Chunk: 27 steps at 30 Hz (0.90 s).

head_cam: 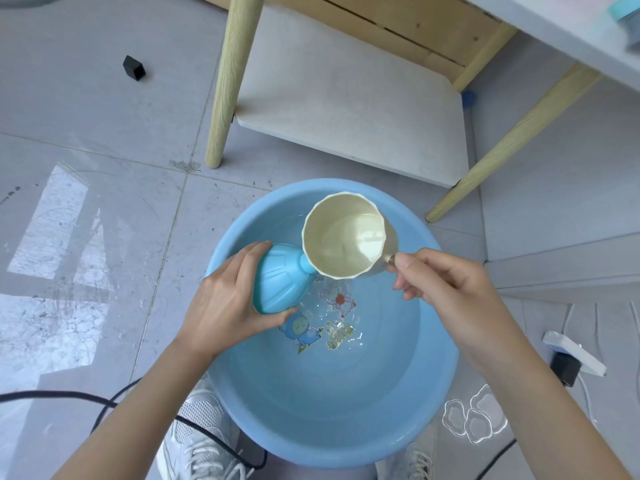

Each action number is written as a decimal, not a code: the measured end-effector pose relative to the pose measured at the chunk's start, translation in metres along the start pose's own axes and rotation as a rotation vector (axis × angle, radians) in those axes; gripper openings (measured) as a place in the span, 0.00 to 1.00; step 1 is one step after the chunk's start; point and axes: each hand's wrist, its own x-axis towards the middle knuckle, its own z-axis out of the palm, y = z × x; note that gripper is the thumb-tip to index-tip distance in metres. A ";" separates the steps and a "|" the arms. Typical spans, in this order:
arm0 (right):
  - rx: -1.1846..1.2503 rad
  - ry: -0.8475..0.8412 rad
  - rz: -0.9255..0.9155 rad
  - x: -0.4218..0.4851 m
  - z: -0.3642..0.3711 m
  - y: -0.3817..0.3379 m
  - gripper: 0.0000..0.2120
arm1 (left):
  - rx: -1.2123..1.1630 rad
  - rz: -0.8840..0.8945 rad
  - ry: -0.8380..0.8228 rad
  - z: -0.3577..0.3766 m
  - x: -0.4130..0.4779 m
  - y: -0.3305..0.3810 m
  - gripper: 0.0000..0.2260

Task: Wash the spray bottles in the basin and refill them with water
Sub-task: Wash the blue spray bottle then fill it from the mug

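Closest to me sits the round pale-blue plastic basin on the floor, with shallow water inside. Above it my left hand has its fingers wrapped round the tilted turquoise plastic spray bottle, whose neck is at the lip of the cream faceted plastic scoop cup. My right hand pinches the cup's handle. To refill cleanly, I'd steady the neck and tip slowly, so any spills land in the basin.

Left hand grips a blue bottle over the basin; right hand tilts a cream scoop (holding water) against its neck.
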 end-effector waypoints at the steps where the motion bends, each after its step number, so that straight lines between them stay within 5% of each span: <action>1: 0.067 -0.007 0.000 0.002 -0.001 0.000 0.23 | -0.002 0.000 -0.002 0.000 0.001 0.000 0.39; 6: 0.300 0.030 -0.008 0.017 0.002 0.011 0.16 | 0.003 0.001 -0.016 0.000 0.000 -0.001 0.40; 17: 0.116 0.170 0.132 0.044 0.047 0.098 0.14 | 0.044 -0.006 -0.032 -0.002 0.001 0.004 0.39; 27: -0.179 0.258 -0.010 0.056 0.072 0.146 0.11 | 0.038 -0.047 -0.050 -0.001 0.003 0.006 0.41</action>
